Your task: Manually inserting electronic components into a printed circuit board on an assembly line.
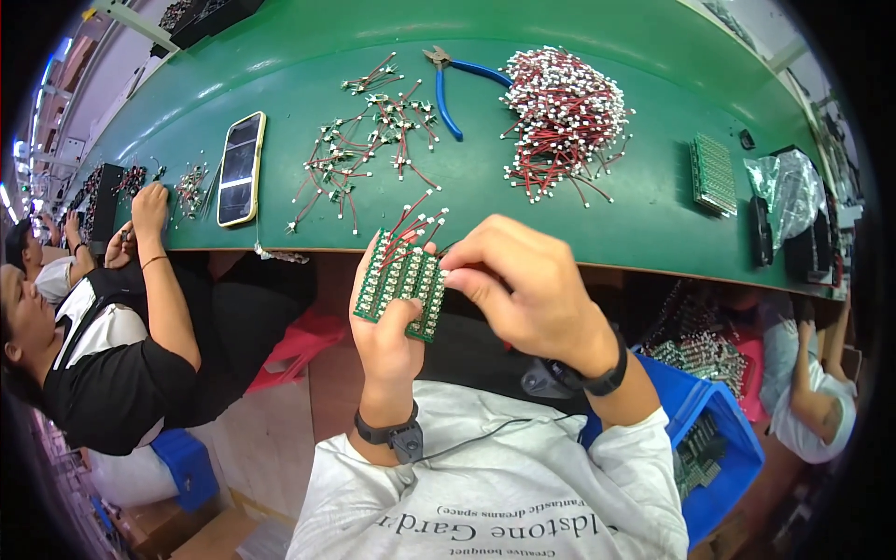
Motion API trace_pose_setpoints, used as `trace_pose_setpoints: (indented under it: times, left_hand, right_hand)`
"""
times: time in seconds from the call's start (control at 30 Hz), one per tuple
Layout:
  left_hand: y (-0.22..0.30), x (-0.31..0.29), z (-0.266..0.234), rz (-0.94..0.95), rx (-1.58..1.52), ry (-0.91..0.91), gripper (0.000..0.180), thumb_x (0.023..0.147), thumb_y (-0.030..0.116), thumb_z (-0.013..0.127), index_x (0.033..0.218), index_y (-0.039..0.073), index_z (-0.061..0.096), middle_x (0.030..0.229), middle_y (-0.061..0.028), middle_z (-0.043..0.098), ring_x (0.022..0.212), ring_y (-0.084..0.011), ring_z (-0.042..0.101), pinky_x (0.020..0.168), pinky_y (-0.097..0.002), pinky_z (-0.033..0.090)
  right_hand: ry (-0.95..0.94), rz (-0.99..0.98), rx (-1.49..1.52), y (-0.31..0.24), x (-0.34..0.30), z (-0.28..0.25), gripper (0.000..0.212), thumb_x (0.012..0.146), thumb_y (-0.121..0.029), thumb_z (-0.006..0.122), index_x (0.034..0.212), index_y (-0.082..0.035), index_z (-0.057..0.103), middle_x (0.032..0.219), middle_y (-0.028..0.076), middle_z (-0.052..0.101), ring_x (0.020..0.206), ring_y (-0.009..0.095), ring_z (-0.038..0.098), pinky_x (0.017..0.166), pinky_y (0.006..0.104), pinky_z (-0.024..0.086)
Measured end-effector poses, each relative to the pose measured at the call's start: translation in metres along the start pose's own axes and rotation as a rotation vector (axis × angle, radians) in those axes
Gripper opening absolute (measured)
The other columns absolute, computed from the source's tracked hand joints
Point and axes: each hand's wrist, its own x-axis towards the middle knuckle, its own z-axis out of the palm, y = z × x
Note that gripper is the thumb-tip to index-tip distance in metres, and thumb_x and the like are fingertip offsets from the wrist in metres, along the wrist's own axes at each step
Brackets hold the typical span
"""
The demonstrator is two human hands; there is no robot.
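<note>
My left hand grips a green circuit board panel at the front edge of the table, its thumb lying across the face. Rows of small white-and-metal parts cover the panel. Several red leads with white connectors stick up from its far side. At the panel's right edge my right hand is closed in a pinch of thumb and forefinger. Whatever sits between those fingertips is too small and hidden to make out. Beyond the panel, small green boards with red leads lie scattered on the green table.
A large heap of red leads with white connectors lies at the back, beside blue-handled cutters. Left is a phone; right, stacked green panels and a plastic bag. A blue bin stands at my right. A co-worker sits left.
</note>
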Motion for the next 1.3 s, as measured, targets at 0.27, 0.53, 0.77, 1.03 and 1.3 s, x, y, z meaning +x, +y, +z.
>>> trace_pose_setpoints:
  times: [0.27, 0.53, 0.77, 1.03, 1.3]
  left_hand:
    - [-0.007, -0.01, 0.015, 0.057, 0.126, -0.081, 0.078, 0.07, -0.014, 0.041, 0.147, -0.01, 0.031, 0.132, -0.0204, 0.055, 0.119, -0.0246, 0.059, 0.103, -0.0335, 0.046]
    - [-0.012, -0.017, 0.018, 0.086, 0.291, -0.084, 0.078, 0.073, -0.013, 0.043, 0.15, -0.007, 0.032, 0.118, -0.0107, 0.062, 0.087, -0.0065, 0.059, 0.071, -0.0189, 0.049]
    - [-0.014, -0.018, 0.028, 0.076, 0.306, -0.089, 0.079, 0.074, -0.013, 0.045, 0.151, -0.006, 0.032, 0.112, -0.0077, 0.063, 0.075, -0.003, 0.055, 0.063, -0.0171, 0.045]
    - [-0.018, -0.017, 0.012, 0.157, 0.407, -0.091, 0.073, 0.076, -0.014, 0.046, 0.147, -0.011, 0.033, 0.128, -0.017, 0.058, 0.109, -0.0188, 0.061, 0.093, -0.0277, 0.049]
    - [-0.023, -0.014, 0.017, 0.203, 0.531, -0.206, 0.074, 0.075, -0.015, 0.041, 0.148, -0.01, 0.033, 0.142, -0.0195, 0.052, 0.121, -0.0186, 0.055, 0.102, -0.0293, 0.045]
  right_hand:
    - [0.037, 0.061, -0.125, 0.017, -0.013, 0.022, 0.015, 0.079, 0.004, 0.07, 0.089, 0.002, 0.059, 0.079, 0.014, 0.057, 0.067, 0.033, 0.058, 0.058, 0.0398, 0.047]
    - [0.07, 0.044, -0.148, 0.019, -0.016, 0.021, 0.018, 0.074, 0.007, 0.068, 0.089, 0.002, 0.058, 0.081, 0.014, 0.055, 0.066, 0.032, 0.057, 0.057, 0.0401, 0.047]
    - [0.094, 0.072, -0.216, 0.021, -0.022, 0.012, 0.017, 0.073, 0.003, 0.069, 0.086, 0.0, 0.058, 0.081, 0.014, 0.055, 0.066, 0.031, 0.058, 0.058, 0.04, 0.049]
    - [0.036, -0.011, -0.334, 0.026, -0.022, 0.027, 0.016, 0.077, -0.007, 0.068, 0.085, -0.001, 0.056, 0.083, 0.014, 0.055, 0.076, 0.03, 0.06, 0.066, 0.0391, 0.052]
    - [0.014, -0.076, -0.427, 0.022, -0.026, 0.013, 0.015, 0.074, -0.001, 0.068, 0.086, -0.002, 0.059, 0.086, 0.01, 0.06, 0.078, 0.028, 0.062, 0.066, 0.0369, 0.053]
